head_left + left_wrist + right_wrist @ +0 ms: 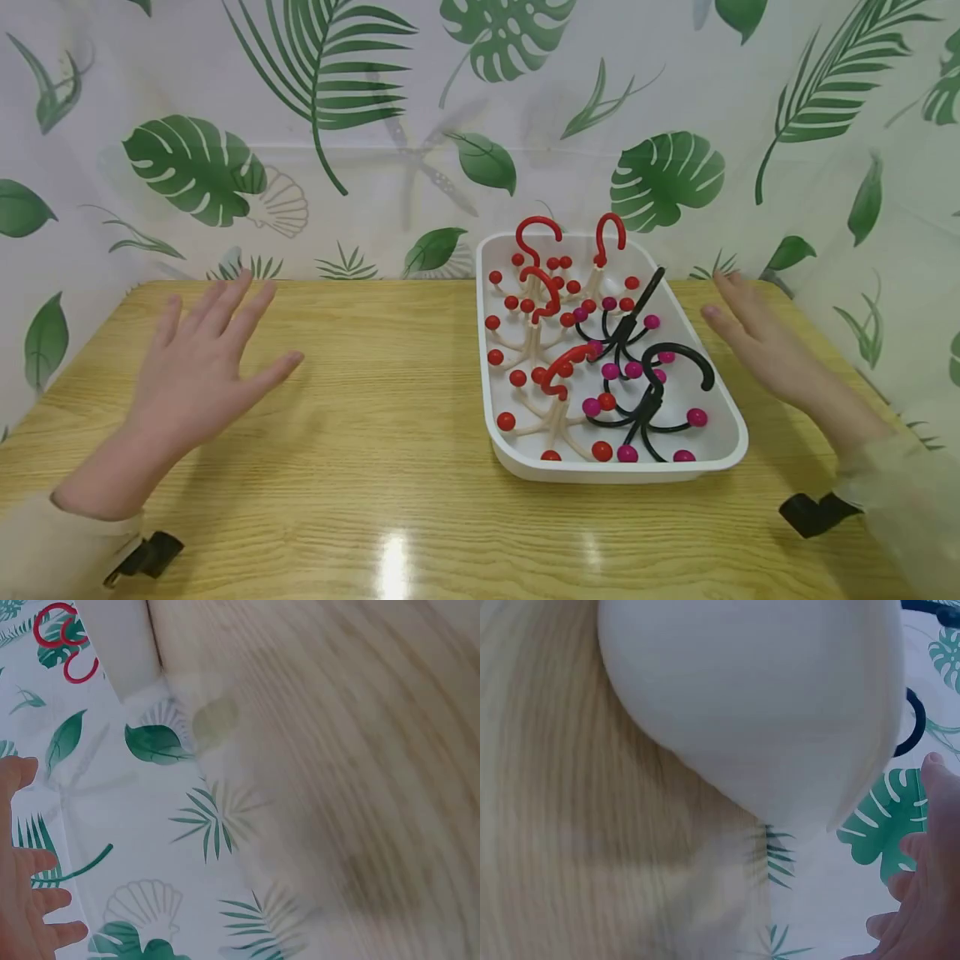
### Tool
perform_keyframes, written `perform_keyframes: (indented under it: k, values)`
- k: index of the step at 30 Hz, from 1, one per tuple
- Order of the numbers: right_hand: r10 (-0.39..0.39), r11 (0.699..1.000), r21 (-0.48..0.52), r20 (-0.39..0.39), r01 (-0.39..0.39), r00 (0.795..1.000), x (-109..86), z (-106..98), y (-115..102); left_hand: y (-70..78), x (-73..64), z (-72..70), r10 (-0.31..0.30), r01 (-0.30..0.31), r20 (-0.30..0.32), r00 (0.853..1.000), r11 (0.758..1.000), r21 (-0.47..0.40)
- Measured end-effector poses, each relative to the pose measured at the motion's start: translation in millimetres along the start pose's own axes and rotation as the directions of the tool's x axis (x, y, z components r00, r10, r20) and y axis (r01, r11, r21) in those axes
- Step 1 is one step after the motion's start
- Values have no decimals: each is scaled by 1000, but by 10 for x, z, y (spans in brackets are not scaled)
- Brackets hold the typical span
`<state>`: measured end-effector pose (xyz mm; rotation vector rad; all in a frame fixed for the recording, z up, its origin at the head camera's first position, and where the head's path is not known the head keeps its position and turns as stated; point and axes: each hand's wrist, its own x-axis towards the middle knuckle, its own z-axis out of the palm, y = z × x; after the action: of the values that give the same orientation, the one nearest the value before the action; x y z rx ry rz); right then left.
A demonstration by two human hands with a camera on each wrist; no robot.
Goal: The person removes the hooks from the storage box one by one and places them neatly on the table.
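A white plastic tray [622, 473] holds several hook-topped pieces with splayed, ball-tipped legs. Some, like the front red-hooked piece [557, 408], have beige legs and red balls. Two are black; the nearer black piece [647, 408] has a curved hook and magenta balls. My left hand [198, 367] is held over the table at the left, well apart from the tray, fingers spread and holding nothing. Beyond the tray's right side, my right hand [780, 358] has its fingers extended and nothing in it. In the right wrist view, the tray wall [750, 690] fills the top.
The wooden table [360, 375] runs back to a white backdrop [420, 200] printed with green leaves. Both wrists wear black straps, the left strap [150, 557] and the right strap [817, 512], at the sleeve cuffs.
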<state>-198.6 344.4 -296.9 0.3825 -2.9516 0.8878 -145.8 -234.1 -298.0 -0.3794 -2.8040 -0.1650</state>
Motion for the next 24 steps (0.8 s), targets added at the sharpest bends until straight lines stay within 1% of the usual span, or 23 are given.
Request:
perform_keyframes:
  k: [3,8,12,17,22,24]
  values:
    - [15,999,51,26,-16,1000,-45,37,-42,67,5,-4,19,-19,-17,1000,1000,-19]
    - [27,996,85,73,-33,997,-99,112,-95,162,12,6,48,-50,-46,998,997,-58]
    - [0,995,100,87,-9,996,-129,159,-119,234,17,29,64,-70,-66,996,994,-84]
    - [-12,995,97,94,3,995,-158,202,-135,323,29,50,89,-98,-79,993,989,-112]
    - [-58,993,107,103,47,993,-187,242,-123,427,50,49,109,-120,-81,991,981,-152]
    - [-88,991,106,105,77,991,-212,246,-111,482,60,44,113,-125,-73,991,977,-175]
